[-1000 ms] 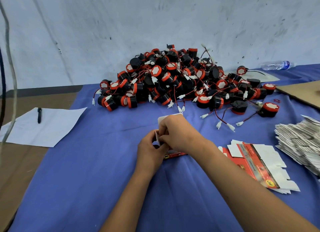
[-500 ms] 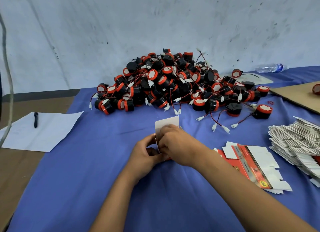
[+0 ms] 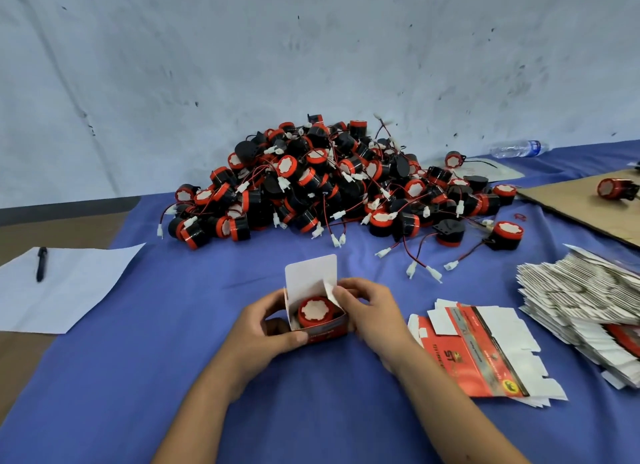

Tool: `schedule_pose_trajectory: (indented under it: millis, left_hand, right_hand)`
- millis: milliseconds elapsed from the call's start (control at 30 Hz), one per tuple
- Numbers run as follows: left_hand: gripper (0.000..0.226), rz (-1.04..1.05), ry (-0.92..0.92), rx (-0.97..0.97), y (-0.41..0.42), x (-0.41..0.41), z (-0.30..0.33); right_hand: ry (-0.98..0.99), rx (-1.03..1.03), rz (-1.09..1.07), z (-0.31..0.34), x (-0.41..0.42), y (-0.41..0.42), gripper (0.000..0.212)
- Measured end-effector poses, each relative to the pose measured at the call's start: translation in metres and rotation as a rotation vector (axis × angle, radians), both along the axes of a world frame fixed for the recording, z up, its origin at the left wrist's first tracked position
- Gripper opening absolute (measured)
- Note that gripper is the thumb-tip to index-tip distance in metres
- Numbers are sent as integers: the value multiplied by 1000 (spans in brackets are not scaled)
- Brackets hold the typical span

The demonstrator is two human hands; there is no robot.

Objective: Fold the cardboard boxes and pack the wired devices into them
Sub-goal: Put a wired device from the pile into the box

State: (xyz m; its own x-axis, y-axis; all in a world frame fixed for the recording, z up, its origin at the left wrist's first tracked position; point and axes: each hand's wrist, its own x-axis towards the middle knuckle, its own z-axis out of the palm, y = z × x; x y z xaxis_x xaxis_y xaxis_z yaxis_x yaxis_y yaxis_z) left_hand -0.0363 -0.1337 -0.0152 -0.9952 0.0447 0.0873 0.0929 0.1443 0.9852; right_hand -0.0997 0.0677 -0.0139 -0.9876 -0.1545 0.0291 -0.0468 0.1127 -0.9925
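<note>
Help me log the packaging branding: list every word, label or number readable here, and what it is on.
"ST": large letters on the top flat box blank; the small print beside them is blurred.
Held box, front strip: print too small to read.
Water bottle, blue label: unreadable.
Sheet of paper: no text visible.

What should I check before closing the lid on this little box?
1. Device seated inside the box: ok, red top facing up.
2. Lid flap free to fold down: ok, standing upright at the back.
3. Right side flap tucked in: not ok, the right hand holds it raised.
4. Box steadied: ok, the left hand grips its left side and front.
5. Device's wire fully inside: cannot tell, hidden by the box walls.
6. Left side flap tucked in: cannot tell.
</note>
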Motion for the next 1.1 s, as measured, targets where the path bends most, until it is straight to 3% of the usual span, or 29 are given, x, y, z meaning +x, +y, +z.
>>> schedule_pose_trajectory:
  millis: [100,200,267,367,433,567,700,767,800,900,1100]
  left_hand:
    - [49,-59,-84,185,-3,-1,-2]
    - [31,106,-137,341,3,-3,-7]
    - [22,236,-84,224,13,-3,-6]
    - [32,285,44,31,27,-5,-8]
    - [42,319,99,-9,31,-5,-10]
    - [40,397,100,33,35,-5,-14]
    - [43,240,-40,228,17,-3,-13]
    - [32,100,-62,263,5,2,-11]
    - [22,51,-39,204,2,5,-10]
    - [31,56,116,-76,6,3,-13]
    - [30,131,182,-133,7,-3,-16]
  right_hand:
    - [66,4,79,-7,-6,1,23]
    - [146,-2,135,-10,-7,2,31]
    - [221,-16,174,-12,-4,2,33]
    - [330,43,198,-11,1,0,33]
    - [368,95,181,-7,3,-2,37]
    - [308,127,280,-1,7,7,34]
    - [367,210,314,-2,11,11,13]
    - [450,276,296,-4,11,10,21]
    - [473,283,298,-5,10,9,25]
    - [533,288,318,-6,8,7,28]
    - [653,376,283,-13,6,6,29]
